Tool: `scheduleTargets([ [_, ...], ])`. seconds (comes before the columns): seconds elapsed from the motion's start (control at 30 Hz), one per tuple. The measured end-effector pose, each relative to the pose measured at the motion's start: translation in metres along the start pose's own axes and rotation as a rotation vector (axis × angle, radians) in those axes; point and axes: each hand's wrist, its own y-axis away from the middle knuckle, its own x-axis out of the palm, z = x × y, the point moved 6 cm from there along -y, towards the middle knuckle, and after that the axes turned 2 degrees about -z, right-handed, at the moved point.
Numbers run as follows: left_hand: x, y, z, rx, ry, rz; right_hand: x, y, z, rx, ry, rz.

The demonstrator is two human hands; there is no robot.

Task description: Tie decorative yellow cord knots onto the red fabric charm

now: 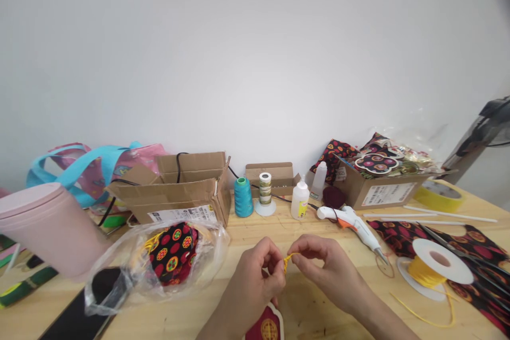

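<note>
A short yellow cord [287, 261], bunched or knotted near one end, runs between my two hands. My left hand [261, 271] pinches it from the left with thumb and fingertips. On the other side, my right hand [319, 263] grips the cord's end between thumb and forefinger. Below my left hand lies a dark red piece with a pale edge and a gold round emblem [269, 329], partly hidden by the hand and cut off by the frame. Whether the cord joins this piece I cannot tell.
Right of my hands lie a white glue gun [354, 226], a spool of yellow cord [426, 273] and patterned fabric [398, 236]. A plastic bag [215, 244] with patterned cloth lies left. Behind stand a teal thread cone [243, 199], a glue bottle [300, 202] and cardboard boxes [175, 196].
</note>
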Motion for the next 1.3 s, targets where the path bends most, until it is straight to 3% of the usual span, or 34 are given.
scheduleTargets([
  [0.17, -0.001, -0.002, 0.002, 0.0, 0.007, -0.009, -0.003, 0.003, 0.013, -0.233, 0.239, -0.003],
  [0.33, 0.0, -0.003, 0.006, -0.034, 0.029, -0.005, -0.003, 0.001, 0.016, -0.288, 0.267, 0.02],
  [0.6, -0.001, 0.0, -0.004, 0.021, -0.13, -0.028, 0.001, 0.001, 0.009, -0.096, 0.201, -0.01],
  [0.8, -0.002, 0.001, -0.011, 0.096, -0.289, -0.07, 0.01, 0.003, -0.004, 0.114, -0.066, 0.057],
  [1.07, 0.0, -0.002, -0.003, -0.025, -0.058, -0.065, 0.009, 0.003, -0.001, 0.092, -0.157, 0.07],
  [1.3, 0.002, -0.001, -0.004, -0.026, 0.185, 0.035, -0.002, 0.003, 0.008, -0.128, 0.194, -0.043],
])
